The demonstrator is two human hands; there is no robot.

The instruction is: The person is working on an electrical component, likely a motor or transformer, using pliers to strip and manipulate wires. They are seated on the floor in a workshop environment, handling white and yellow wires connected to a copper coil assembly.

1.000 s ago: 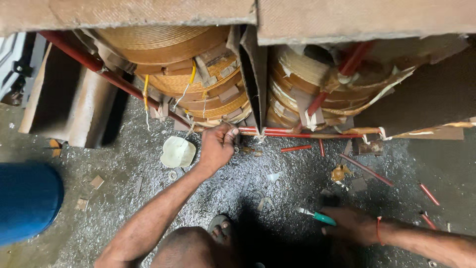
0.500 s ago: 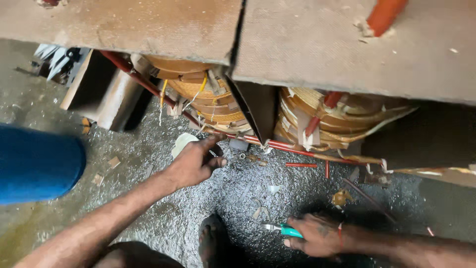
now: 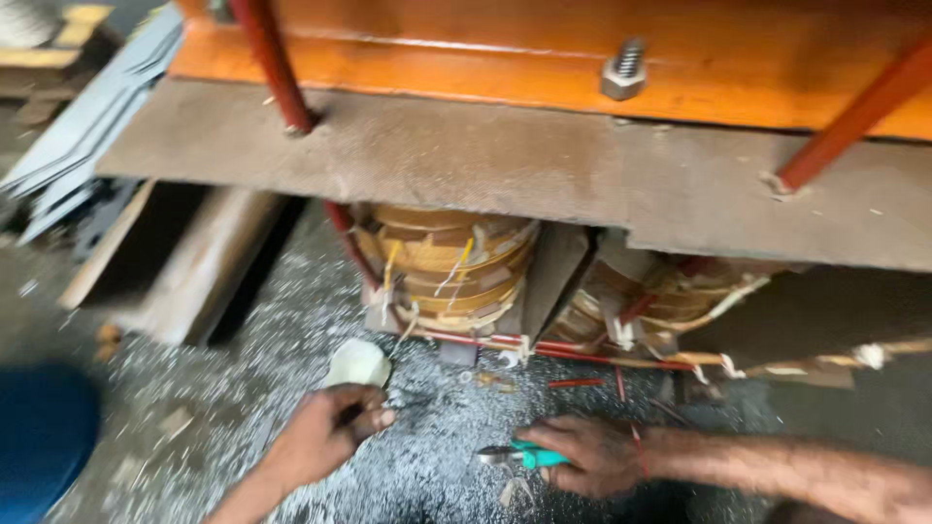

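Observation:
Two yellow-brown wound coils (image 3: 449,264) sit under a grey slab (image 3: 466,165) topped by an orange beam (image 3: 544,58). My left hand (image 3: 325,437) is down on the gritty floor below the left coil, fingers pinched on something thin and dark that I cannot make out. A pale scrap (image 3: 356,363) lies just above it. My right hand (image 3: 582,456) rests on the floor below the right coil (image 3: 641,296) and grips pliers with teal handles (image 3: 524,455).
Red rods (image 3: 272,63) rise from the slab, and a bolt (image 3: 623,70) stands on the beam. Thin red rods (image 3: 573,354) run along the coils' base. Grey sheets (image 3: 87,136) and a wooden plank (image 3: 194,267) lie at left. A blue object (image 3: 39,437) sits at lower left.
The view has tilted up, showing the orange beam and bolt. My left hand has come down from the coil's base to the floor. My right hand still holds the pliers.

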